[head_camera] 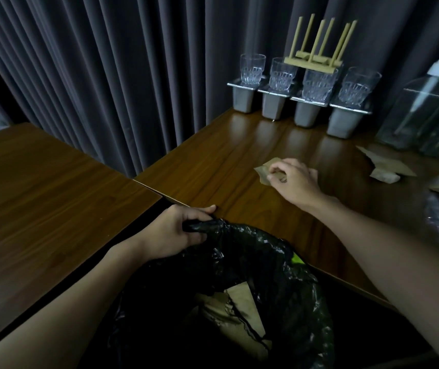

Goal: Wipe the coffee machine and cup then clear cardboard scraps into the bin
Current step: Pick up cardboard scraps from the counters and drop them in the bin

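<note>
Gripping bin liner [266, 251] with left hand [178, 230], pinching cardboard scrap [262, 170] off table [213, 161] with right hand [295, 182]; liable to drop short of bin liner on weak pinch.

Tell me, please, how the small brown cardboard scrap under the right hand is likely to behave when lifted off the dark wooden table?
The small brown cardboard scrap looks thin and flat, so it is probably light and may bend slightly. On the glossy dark wooden table it may slide rather than lift unless the right hand catches an edge.
</note>
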`<state>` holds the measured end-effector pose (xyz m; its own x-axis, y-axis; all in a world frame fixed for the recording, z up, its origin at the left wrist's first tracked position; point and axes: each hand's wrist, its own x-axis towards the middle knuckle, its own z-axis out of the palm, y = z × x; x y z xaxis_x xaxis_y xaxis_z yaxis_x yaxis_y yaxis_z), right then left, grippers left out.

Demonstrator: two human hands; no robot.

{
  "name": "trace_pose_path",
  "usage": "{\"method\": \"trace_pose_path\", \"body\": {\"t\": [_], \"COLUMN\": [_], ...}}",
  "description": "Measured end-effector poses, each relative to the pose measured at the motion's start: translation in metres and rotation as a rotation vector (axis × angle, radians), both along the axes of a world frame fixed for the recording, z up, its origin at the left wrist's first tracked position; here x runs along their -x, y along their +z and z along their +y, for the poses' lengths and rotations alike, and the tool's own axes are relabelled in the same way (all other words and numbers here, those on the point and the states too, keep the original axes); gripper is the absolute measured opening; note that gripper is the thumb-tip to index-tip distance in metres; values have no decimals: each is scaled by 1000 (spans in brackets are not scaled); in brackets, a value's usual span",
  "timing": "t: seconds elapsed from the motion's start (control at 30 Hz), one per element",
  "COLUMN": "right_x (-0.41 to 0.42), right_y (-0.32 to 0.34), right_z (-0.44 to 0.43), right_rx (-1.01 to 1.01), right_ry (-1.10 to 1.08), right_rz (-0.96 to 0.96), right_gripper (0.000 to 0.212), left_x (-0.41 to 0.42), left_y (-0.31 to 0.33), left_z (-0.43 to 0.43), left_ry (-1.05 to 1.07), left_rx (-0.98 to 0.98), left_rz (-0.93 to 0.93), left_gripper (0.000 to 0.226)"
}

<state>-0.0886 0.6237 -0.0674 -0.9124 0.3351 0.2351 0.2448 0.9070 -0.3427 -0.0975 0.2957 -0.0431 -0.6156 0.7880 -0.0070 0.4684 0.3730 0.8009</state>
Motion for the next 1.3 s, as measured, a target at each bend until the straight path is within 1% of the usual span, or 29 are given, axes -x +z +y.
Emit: {"method": "trace_pose_path", "body": {"t": [0.03, 0.07, 0.1, 0.17, 0.2, 0.23, 0.3, 0.4, 0.53, 0.63, 0.77, 0.8, 0.83, 0.97, 1.03, 1.07, 1.13, 1.2, 1.3], "right_x": [-6, -11, -17, -27, -33, -38, -50, -73, -112, -139, -165, -170, -174, -187, -187, -185, -177, -165, -143], "right_y": [0, 1, 2, 8, 11, 13, 20, 33, 59, 79, 86, 85, 84, 74, 63, 58, 48, 40, 29], "right_z": [-2, -4, -5, -8, -9, -10, -13, -21, -30, -37, -32, -27, -20, 20, 40, 50, 67, 81, 104], "right_rx": [15, 43, 89, 211, 273, 332, 429, 540, 618, 661, 702, 719, 739, 831, 816, 769, 680, 643, 491], "right_ry": [-12, -22, -28, -39, -45, -50, -43, -13, 99, 258, 439, 445, 425, 201, 102, 46, -61, -144, -246], "right_rz": [0, -4, -17, -60, -80, -93, -93, -38, -7, -109, -395, -416, -386, -106, -56, -47, -36, -12, 13], "right_gripper": [17, 22, 33, 60, 70, 75, 74, 66, 43, 43, 52, 51, 47, 42, 32, 32, 47, 59, 65], "left_x": [-2, -4, -6, -10, -12, -14, -20, -29, -36, -40, -48, -50, -53, -67, -73, -75, -78, -79, -80], "left_y": [0, 1, 1, 4, 5, 7, 10, 11, 13, 16, 18, 18, 18, 20, 23, 24, 25, 26, 26], "left_z": [0, 1, 1, 4, 5, 8, 13, 24, 37, 46, 62, 67, 71, 88, 95, 98, 104, 107, 108], "left_ry": [0, 0, 1, -1, -6, -17, -40, -54, -84, -101, -127, -127, -128, -135, -132, -134, -140, -140, -132], "left_rx": [-1, -2, 2, 21, 27, 26, 18, 27, 12, 1, -21, -20, -15, 1, 19, 26, 40, 47, 45], "left_rz": [14, 30, 47, 76, 79, 75, 59, 57, 26, 10, 0, -5, -11, -33, -40, -44, -47, -51, -64], "left_gripper": [35, 35, 35, 36, 36, 36, 35, 35, 32, 31, 28, 27, 27, 29, 31, 32, 32, 31, 30]}}
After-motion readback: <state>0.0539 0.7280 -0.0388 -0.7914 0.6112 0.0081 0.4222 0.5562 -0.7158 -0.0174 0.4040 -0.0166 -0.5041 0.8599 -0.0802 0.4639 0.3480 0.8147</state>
